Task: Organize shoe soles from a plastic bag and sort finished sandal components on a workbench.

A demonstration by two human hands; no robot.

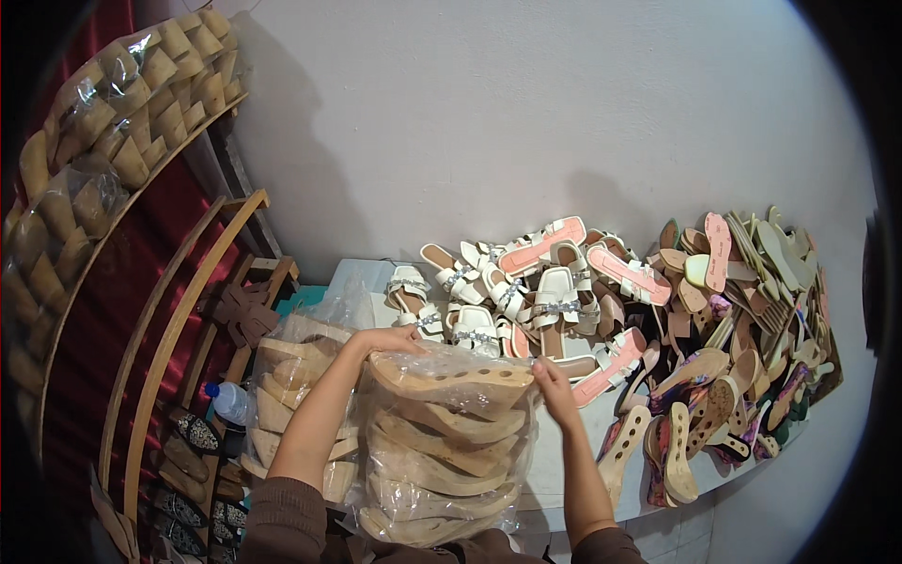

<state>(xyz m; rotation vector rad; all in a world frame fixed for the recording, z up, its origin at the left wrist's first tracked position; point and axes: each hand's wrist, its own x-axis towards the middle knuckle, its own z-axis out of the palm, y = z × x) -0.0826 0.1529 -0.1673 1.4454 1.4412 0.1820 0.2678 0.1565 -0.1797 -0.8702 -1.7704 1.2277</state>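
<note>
A clear plastic bag (442,451) packed with several wooden wedge shoe soles stands in front of me at the near edge of the table. My left hand (395,340) grips its upper left corner, fingers partly hidden behind the plastic. At the upper right corner my right hand (556,387) pinches the plastic, thumb on the near side. The topmost wooden sole (451,381) lies sideways and shows a row of round holes. Just left of it, partly behind my left forearm, is a second clear bag (305,352) of similar soles.
White sandals (554,305) with pink or tan insoles are heaped along the wall. To the right lie loose soles (676,451) and stacked insoles (770,254). A wooden rack (178,357) holds shoes at left, below a shelf of bagged wooden pieces (141,103). A blue-capped bottle (227,404) stands nearby.
</note>
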